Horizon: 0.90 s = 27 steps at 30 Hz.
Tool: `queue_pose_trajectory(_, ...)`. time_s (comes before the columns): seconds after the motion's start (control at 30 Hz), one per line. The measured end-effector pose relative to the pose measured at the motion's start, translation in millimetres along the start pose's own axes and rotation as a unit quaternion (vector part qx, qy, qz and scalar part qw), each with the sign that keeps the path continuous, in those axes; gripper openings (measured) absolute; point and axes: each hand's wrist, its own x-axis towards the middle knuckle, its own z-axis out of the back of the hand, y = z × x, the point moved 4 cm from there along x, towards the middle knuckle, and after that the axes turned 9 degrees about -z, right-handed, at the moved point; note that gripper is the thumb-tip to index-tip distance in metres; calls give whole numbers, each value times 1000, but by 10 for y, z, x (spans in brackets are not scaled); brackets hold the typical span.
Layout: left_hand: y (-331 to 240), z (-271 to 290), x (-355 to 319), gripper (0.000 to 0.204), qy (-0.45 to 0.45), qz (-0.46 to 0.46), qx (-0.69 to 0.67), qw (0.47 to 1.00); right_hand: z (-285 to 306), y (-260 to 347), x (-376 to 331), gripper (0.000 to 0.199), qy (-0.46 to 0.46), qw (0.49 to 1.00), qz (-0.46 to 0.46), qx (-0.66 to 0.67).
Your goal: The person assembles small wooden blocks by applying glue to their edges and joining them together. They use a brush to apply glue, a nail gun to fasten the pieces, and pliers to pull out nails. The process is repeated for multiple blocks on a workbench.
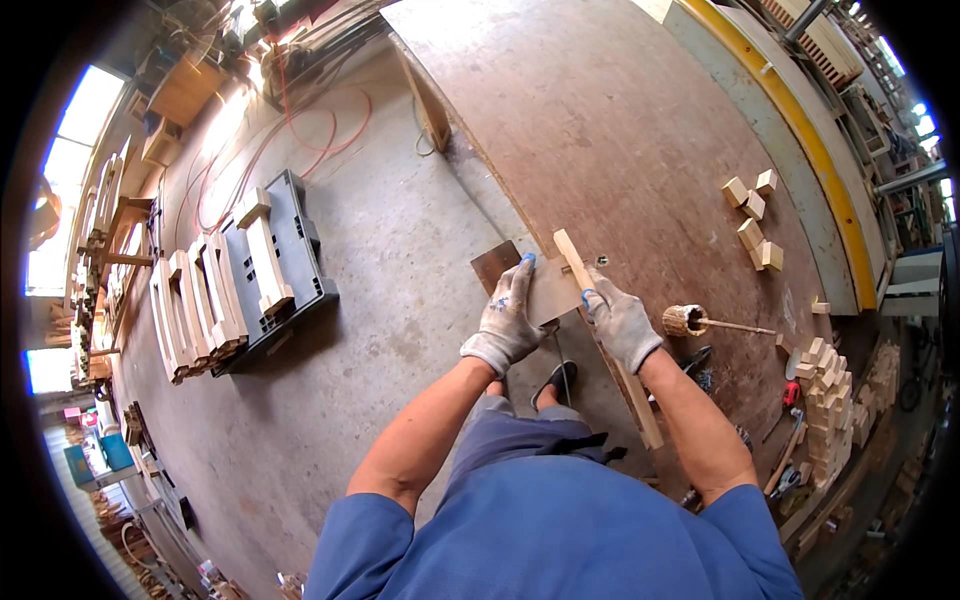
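the left hand [507,315], in a grey-white work glove with a blue fingertip, clasps a flat rectangular plate [553,293], its fingers lying over the top face; from here i cannot tell how they close underneath. i see the plate lying across the near-left edge of the brown workbench [650,130], its darker end out over the concrete floor [390,330]. the right hand [622,325], gloved alike, pinches a pale wooden strip [572,260] just beside the plate; the strip slants away over the bench, and the palm hides its near end from me.

right of that hand, on the bench, i make out a crusted tan pot [684,320] with a thin stick [738,327] reaching out to the right. beyond it sits a loose cluster of small wooden blocks [750,235], and nearer my camera a tall pile of similar pieces [830,405]. well off to the left, a dark plastic pallet [300,235] on the floor bears jointed wooden frame parts [265,260].
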Motion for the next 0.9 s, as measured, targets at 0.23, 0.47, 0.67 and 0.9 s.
queue_pose_trajectory(0.23, -34, 1, 16, 118, 4, 20, 5, 1000, 11, 45, 29, 49, -16, 998, 8, -67)
queue_pose_trajectory(0.47, -39, -48, -30, 121, -11, 39, 18, 999, 38, -69, -278, 48, -17, 996, 14, -88)
queue_pose_trajectory(0.67, -40, -34, 115, 121, -12, 46, 16, 999, 50, -1057, -1147, 49, -43, 995, -4, -90)
queue_pose_trajectory(0.9, -46, -125, -78, 121, -84, 67, 20, 994, 149, -381, -959, 47, 42, 968, -177, 170)
